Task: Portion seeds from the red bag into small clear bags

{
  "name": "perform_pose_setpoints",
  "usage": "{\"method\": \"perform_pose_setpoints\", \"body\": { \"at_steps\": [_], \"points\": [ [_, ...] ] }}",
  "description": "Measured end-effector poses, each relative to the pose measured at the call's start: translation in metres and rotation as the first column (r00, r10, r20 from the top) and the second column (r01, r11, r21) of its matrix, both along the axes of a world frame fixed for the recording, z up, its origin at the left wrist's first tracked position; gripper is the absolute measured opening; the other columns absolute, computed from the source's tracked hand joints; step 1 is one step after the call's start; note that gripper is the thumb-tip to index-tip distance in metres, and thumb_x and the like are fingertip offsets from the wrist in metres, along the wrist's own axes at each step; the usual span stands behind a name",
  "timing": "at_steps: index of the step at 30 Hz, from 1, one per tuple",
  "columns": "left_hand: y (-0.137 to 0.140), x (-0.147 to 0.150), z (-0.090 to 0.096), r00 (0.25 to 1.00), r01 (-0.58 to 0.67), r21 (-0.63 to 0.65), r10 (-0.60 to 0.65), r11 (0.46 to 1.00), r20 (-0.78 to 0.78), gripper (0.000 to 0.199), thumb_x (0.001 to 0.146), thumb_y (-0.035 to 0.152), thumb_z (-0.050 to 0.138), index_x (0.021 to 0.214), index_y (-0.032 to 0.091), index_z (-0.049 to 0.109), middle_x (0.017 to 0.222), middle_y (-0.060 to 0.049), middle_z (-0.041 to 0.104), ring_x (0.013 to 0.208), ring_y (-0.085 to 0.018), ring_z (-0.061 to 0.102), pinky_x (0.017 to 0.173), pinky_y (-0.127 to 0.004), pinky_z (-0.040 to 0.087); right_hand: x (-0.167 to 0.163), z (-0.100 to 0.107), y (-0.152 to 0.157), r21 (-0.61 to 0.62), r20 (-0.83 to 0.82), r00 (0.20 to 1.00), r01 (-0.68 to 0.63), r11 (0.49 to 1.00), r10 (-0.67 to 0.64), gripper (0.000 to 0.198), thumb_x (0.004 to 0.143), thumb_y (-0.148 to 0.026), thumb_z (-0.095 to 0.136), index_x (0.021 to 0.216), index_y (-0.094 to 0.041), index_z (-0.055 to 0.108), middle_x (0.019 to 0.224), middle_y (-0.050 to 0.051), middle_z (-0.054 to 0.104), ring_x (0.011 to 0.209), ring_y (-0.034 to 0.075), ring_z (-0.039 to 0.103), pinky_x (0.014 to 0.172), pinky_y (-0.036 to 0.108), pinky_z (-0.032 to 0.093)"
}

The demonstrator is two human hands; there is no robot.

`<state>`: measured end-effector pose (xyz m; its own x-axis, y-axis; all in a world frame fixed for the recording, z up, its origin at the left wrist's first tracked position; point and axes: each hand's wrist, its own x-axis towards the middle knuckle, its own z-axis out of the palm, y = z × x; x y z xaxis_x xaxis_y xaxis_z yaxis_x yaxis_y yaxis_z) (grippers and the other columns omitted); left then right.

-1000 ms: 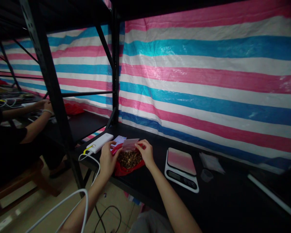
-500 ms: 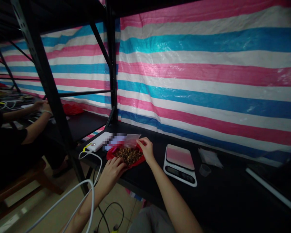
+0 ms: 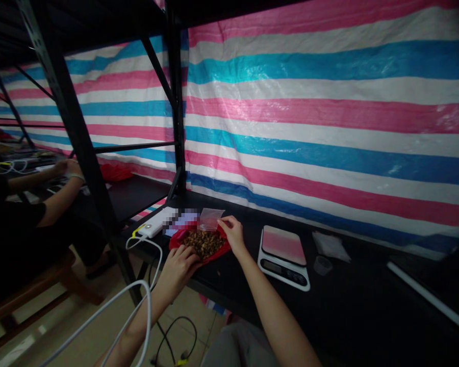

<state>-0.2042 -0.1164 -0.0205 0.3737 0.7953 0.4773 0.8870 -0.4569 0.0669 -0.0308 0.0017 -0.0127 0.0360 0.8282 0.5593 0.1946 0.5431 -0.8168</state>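
Observation:
A red plastic bag lies spread on the black table, with a heap of small brown and tan pieces in its opening. My left hand is closed over the near left edge of the bag, fingers curled against the heap. On the far right side, my right hand pinches the bag's rim; the fingertips are partly hidden. Just behind the heap lies a clear plastic bag, close to my right fingertips. What each thumb presses on cannot be made out fully.
To the right stand a white kitchen scale, a small clear cup and a clear packet. A white power bank with a white cable sits left. A black post separates a co-worker's arms.
Both hands stay at the bag's edges, and the bag's opening looks slightly wider. A small piece now shows on the table in front of the bag. The view has shifted slightly.

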Motion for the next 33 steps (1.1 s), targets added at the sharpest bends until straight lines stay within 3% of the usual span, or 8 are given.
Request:
{"method": "perform_pose_setpoints", "body": {
  "at_steps": [5,10,18,20,23,26,33],
  "points": [
    [-0.003,0.003,0.008,0.997,0.009,-0.014,-0.008,1.000,0.072,0.013,0.080,0.028,0.051,0.082,0.023,0.063,0.085,-0.002,0.060,0.083,-0.018,0.048,0.072,-0.032,0.031,0.001,0.001,-0.001,-0.006,0.017,1.000,0.005,1.000,-0.005,0.018,0.070,-0.034,0.059,0.069,-0.017,0.065,0.070,0.002,0.060,0.061,0.013,0.052,0.059,0.024,0.040],
    [-0.003,-0.002,0.008,0.969,0.043,-0.077,-0.023,0.996,0.247,0.016,0.078,0.034,0.053,0.082,0.025,0.066,0.086,-0.002,0.064,0.084,-0.018,0.053,0.073,-0.032,0.036,0.002,0.001,0.001,-0.007,0.012,1.000,0.015,1.000,-0.015,0.018,0.069,-0.034,0.060,0.070,-0.017,0.065,0.069,0.002,0.060,0.060,0.013,0.052,0.059,0.025,0.041],
    [0.007,-0.009,0.006,0.820,0.051,-0.013,-0.035,0.999,0.572,0.018,0.073,0.037,0.059,0.078,0.021,0.065,0.081,-0.003,0.066,0.083,-0.017,0.057,0.078,-0.030,0.042,0.003,-0.003,0.003,-0.017,0.006,1.000,0.004,1.000,-0.004,0.020,0.069,-0.036,0.059,0.070,-0.017,0.065,0.070,0.002,0.061,0.063,0.014,0.054,0.061,0.025,0.042],
    [0.009,-0.009,0.012,0.846,0.023,0.002,-0.020,1.000,0.532,0.017,0.074,0.037,0.057,0.078,0.021,0.065,0.083,-0.003,0.066,0.085,-0.018,0.057,0.078,-0.031,0.041,0.004,-0.002,0.003,-0.020,0.000,1.000,0.006,1.000,-0.006,0.020,0.069,-0.036,0.059,0.070,-0.017,0.065,0.070,0.002,0.061,0.062,0.014,0.054,0.060,0.025,0.041],
    [0.013,-0.010,0.022,0.929,-0.082,0.026,0.067,0.996,0.364,0.017,0.076,0.036,0.055,0.078,0.023,0.065,0.087,-0.003,0.066,0.087,-0.021,0.054,0.076,-0.033,0.038,0.004,-0.002,0.003,-0.024,-0.016,1.000,0.011,1.000,-0.011,0.020,0.069,-0.036,0.059,0.070,-0.017,0.065,0.069,0.003,0.062,0.062,0.014,0.054,0.059,0.025,0.041],
    [0.019,-0.013,0.029,0.961,-0.185,0.080,0.163,0.979,0.223,0.018,0.079,0.034,0.051,0.080,0.024,0.066,0.089,-0.004,0.066,0.087,-0.022,0.052,0.076,-0.036,0.035,0.006,-0.003,0.005,-0.028,-0.036,0.999,0.025,0.999,-0.026,0.021,0.067,-0.037,0.059,0.069,-0.017,0.065,0.067,0.002,0.062,0.061,0.015,0.055,0.058,0.025,0.042],
    [0.025,-0.020,0.031,0.985,-0.171,0.158,0.163,0.972,0.062,0.017,0.078,0.027,0.051,0.081,0.024,0.067,0.094,-0.006,0.064,0.092,-0.025,0.049,0.080,-0.040,0.030,0.009,-0.003,0.006,-0.035,-0.078,0.996,0.036,0.999,-0.039,0.021,0.066,-0.037,0.060,0.069,-0.017,0.065,0.069,0.003,0.064,0.063,0.016,0.057,0.055,0.025,0.043]
  ]
}}
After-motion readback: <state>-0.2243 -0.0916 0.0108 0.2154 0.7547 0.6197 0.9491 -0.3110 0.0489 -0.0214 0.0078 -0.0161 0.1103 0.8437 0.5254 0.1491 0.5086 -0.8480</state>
